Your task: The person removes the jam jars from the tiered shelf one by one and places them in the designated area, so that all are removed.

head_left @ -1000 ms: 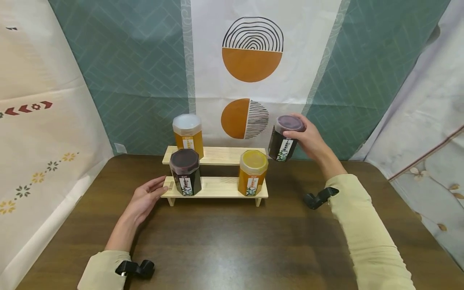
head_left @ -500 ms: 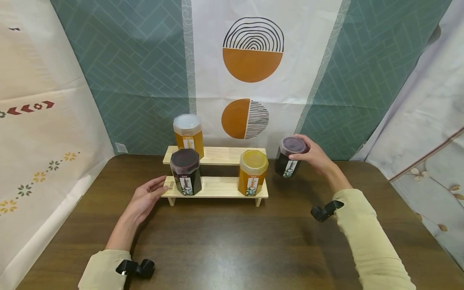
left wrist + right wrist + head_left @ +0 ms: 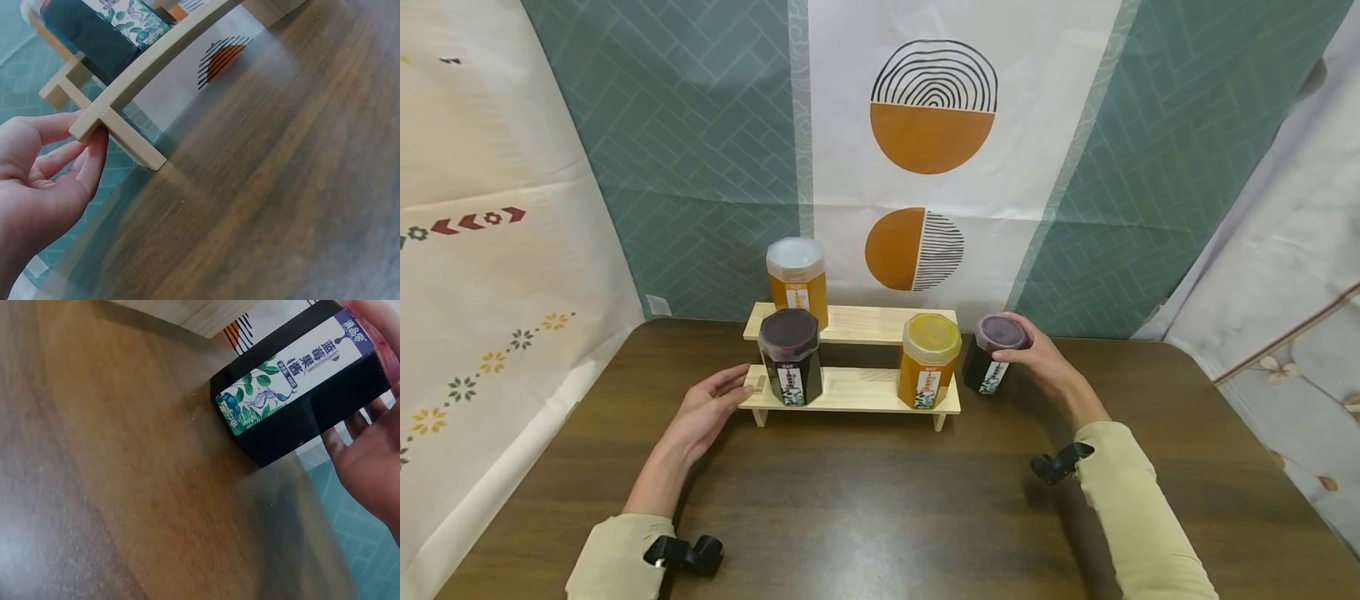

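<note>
My right hand (image 3: 1021,357) grips a dark jar with a purple lid (image 3: 994,365) from its right side. The jar stands low on the brown table (image 3: 880,500), just right of a two-tier wooden shelf (image 3: 850,390). In the right wrist view the dark jar (image 3: 300,394) shows a leafy label, its base at the table surface, with my right hand (image 3: 369,456) behind it. My left hand (image 3: 730,393) rests with relaxed fingers against the left end of the lower tier. In the left wrist view the fingers (image 3: 94,150) touch the shelf's end (image 3: 87,125).
On the lower tier stand another dark jar (image 3: 790,357) at the left and an orange jar with a yellow lid (image 3: 928,360) at the right. An orange jar with a white lid (image 3: 796,279) stands on the upper tier. Patterned cloth hangs behind and beside the table.
My right hand has lowered the dark jar from beside the upper tier down to the table, right of the shelf. The left hand has stayed at the shelf's end.
</note>
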A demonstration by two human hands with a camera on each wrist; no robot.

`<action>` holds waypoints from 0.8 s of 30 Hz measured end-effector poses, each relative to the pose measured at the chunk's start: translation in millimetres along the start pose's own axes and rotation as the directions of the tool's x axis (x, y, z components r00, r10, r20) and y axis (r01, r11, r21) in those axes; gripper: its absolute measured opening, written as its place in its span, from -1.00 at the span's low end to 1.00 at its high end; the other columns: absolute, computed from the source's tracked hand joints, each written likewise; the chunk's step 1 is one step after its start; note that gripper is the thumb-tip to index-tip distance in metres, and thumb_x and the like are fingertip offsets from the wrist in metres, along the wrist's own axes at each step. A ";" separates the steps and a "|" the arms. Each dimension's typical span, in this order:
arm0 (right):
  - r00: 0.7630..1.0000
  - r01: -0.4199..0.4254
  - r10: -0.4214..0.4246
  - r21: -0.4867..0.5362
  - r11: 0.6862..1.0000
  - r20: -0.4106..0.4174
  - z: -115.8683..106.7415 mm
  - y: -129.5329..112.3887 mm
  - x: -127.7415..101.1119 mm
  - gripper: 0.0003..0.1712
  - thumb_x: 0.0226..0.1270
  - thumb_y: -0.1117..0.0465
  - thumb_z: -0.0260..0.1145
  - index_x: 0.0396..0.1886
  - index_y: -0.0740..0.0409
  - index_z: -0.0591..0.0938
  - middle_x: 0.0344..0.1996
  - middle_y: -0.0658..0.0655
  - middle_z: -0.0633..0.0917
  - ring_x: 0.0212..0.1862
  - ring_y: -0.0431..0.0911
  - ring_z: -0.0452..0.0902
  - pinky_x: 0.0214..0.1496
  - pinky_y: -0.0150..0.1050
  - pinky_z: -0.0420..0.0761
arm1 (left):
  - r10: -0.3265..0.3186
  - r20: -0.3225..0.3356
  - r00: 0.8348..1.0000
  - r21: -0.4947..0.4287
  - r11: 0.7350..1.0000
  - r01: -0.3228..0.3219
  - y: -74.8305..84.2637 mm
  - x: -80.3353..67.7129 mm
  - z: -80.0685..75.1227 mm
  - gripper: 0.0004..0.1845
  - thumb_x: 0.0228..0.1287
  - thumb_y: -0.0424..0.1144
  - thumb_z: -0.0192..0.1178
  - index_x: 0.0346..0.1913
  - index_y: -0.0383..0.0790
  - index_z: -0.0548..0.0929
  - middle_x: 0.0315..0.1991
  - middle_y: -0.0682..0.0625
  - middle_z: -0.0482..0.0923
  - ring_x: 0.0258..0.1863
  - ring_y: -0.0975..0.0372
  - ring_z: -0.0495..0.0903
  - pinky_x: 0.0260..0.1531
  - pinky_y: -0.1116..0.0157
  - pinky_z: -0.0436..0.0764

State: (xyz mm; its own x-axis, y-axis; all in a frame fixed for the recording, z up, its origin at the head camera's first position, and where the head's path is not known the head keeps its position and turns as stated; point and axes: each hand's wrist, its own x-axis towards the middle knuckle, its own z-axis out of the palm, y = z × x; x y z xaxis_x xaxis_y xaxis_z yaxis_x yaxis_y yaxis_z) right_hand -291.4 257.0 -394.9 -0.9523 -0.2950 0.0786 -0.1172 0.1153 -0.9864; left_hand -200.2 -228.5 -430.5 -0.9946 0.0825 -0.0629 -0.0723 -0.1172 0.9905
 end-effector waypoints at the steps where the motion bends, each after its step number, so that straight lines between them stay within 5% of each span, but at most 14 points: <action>1: 1.000 -0.002 0.002 0.011 1.000 0.000 1.1 -0.4 -0.6 -0.26 0.03 0.53 0.27 0.23 0.16 0.23 -0.04 0.05 0.41 -0.03 -0.16 0.36 -0.01 -0.36 0.36 | 0.002 0.000 1.000 0.004 1.000 -0.002 1.1 -0.1 -0.4 -0.37 0.26 -0.35 0.12 0.30 -0.51 0.11 0.10 -0.18 0.26 -0.14 0.36 0.46 -0.14 0.47 0.44; 11: 1.000 -0.021 0.022 -0.072 0.997 0.013 6.4 -5.0 3.1 -0.20 0.02 0.45 0.34 0.26 0.23 0.17 0.00 0.16 0.37 -0.03 -0.12 0.35 -0.03 -0.34 0.36 | 0.009 -0.008 1.000 -0.017 1.000 -0.009 3.5 -2.6 -5.8 -0.36 0.26 -0.36 0.12 0.29 -0.53 0.09 0.00 -0.03 0.33 -0.15 0.37 0.46 -0.16 0.48 0.44; 17: 0.998 -0.046 0.049 -0.084 0.995 0.037 1.9 -17.2 -4.2 -0.02 0.08 0.41 0.31 0.41 0.11 -0.03 0.13 0.28 0.28 0.09 -0.01 0.28 0.12 -0.17 0.28 | 0.014 -0.006 1.000 -0.038 0.999 -0.014 -1.1 -2.0 -3.1 -0.38 0.25 -0.37 0.11 0.29 -0.53 0.11 -0.03 0.01 0.37 -0.16 0.36 0.47 -0.15 0.47 0.44; 24: 0.982 0.079 -0.131 -0.330 0.941 -0.137 6.1 -59.0 -9.9 -0.34 0.24 0.08 0.25 0.29 0.17 0.28 0.13 0.28 0.43 0.19 0.09 0.26 0.17 0.05 0.21 | 0.018 -0.007 1.000 -0.040 0.999 -0.018 -3.7 0.1 0.3 -0.39 0.25 -0.38 0.12 0.28 -0.53 0.12 -0.02 -0.02 0.37 -0.16 0.36 0.48 -0.16 0.47 0.45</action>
State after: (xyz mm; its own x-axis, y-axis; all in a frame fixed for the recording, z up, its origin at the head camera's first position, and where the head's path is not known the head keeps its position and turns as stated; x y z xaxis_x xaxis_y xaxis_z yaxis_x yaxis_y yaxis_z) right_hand -273.3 247.3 -338.4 -0.9583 -0.1749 0.2260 -0.2788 0.3982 -0.8739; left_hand -200.1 -227.8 -434.2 -0.9963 0.0732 -0.0459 -0.0570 -0.1578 0.9858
